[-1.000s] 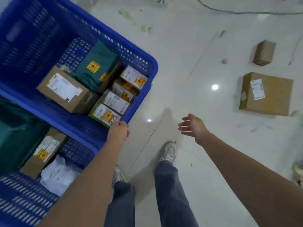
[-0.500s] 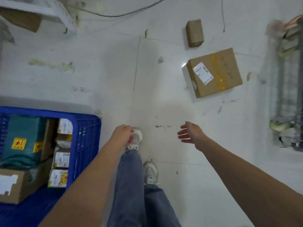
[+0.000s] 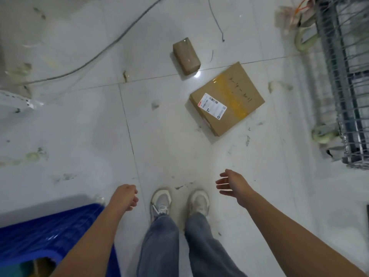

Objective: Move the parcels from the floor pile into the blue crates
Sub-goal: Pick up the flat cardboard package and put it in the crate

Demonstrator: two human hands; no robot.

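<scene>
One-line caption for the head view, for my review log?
Both hands, left and right, empty above the floor; two cardboard parcels, small and large, lie ahead; blue crate at lower left.

A parcel-sorting storeroom: taped brown cardboard boxes (image 3: 227,98) at one o'clock on scuffed white floor tiles (image 3: 79,126), grey wire roll cage (image 3: 347,80) at three, blue plastic crate (image 3: 50,232) at eight.

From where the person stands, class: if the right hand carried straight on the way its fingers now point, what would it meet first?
The right hand is open, fingers pointing left, toward the left hand. Between them only bare floor and the shoes below show, so probably nothing until the left hand; depth is unclear.
</scene>
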